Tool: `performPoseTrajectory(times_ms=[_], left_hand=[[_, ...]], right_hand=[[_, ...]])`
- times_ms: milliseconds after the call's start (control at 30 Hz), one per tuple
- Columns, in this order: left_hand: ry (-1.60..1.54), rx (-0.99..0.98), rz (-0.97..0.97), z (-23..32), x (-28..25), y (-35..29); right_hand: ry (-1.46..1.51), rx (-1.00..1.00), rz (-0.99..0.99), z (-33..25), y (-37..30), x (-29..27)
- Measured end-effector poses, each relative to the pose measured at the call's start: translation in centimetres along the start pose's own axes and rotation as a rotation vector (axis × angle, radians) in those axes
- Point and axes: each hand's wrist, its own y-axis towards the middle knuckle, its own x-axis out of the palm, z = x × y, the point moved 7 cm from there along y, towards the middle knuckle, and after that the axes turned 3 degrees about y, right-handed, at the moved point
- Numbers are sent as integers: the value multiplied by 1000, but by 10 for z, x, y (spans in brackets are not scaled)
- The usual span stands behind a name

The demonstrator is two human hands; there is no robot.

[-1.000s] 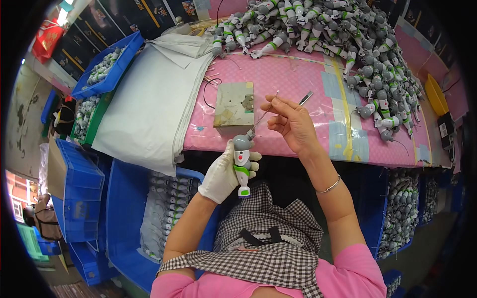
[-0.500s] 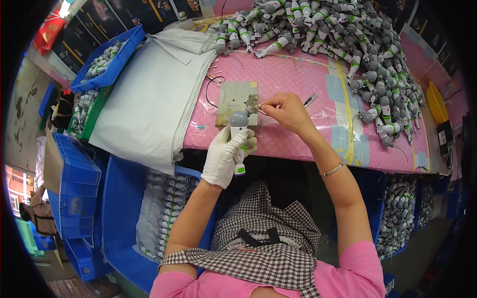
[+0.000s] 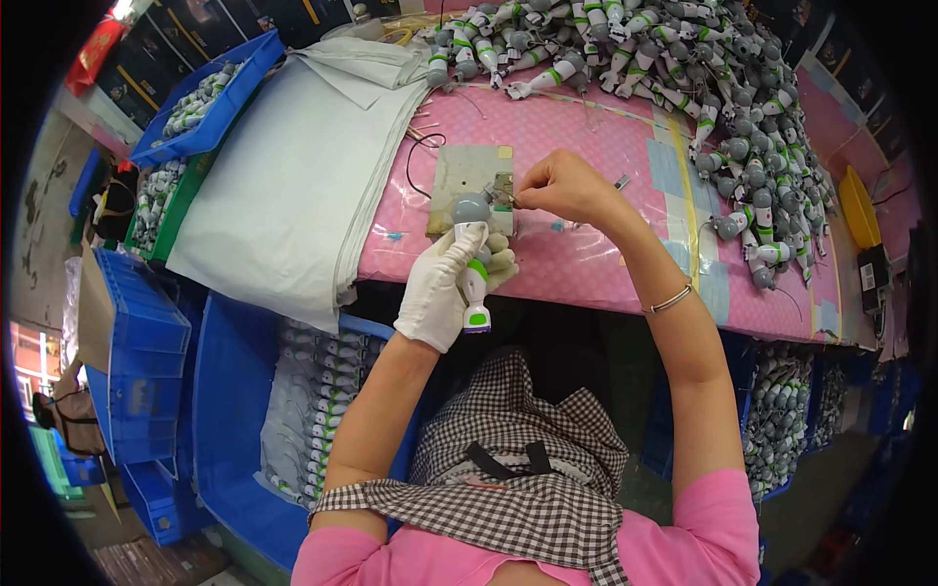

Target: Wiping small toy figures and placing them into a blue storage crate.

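My left hand (image 3: 442, 289), in a white glove, is closed round a white and grey plastic part (image 3: 475, 284) with a round grey head and green trim. The part's grey head points up and lies over the lower edge of a flat metal box (image 3: 463, 173) on the table. My bare right hand (image 3: 569, 188) is at the box's right edge, thumb and fingertips pinched together. Whatever lies between them is too small to make out; it may be a thin wire from the part. A dark cable (image 3: 410, 168) runs from the box's left side.
A large heap of similar parts (image 3: 723, 107) covers the back and right of the pink table (image 3: 586, 256). White sheets (image 3: 293, 186) lie at left. Blue bins (image 3: 230, 430) with rows of parts stand below the table, and a yellow basin (image 3: 859, 207) at far right.
My right hand has shifted slightly up and right, still pinched. My left hand has turned the part a little, so its lower end points more straight down. The view has shifted slightly.
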Motion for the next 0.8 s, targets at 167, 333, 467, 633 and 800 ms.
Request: performPoseTrajectory(times_ms=[167, 333, 467, 633, 800], left_hand=[[-47, -1, -30, 0, -2, 3], [-50, -81, 1, 2, 6, -9], [127, -37, -12, 17, -11, -36], [238, 440, 483, 71, -137, -116], [-7, 555, 1111, 59, -299, -189]], right_hand=[[8, 19, -1, 1, 2, -1], [235, 150, -120, 15, 6, -12], [1204, 316, 79, 77, 43, -31], [1470, 248, 412, 98, 119, -20], [1586, 382, 369, 174, 186, -40]])
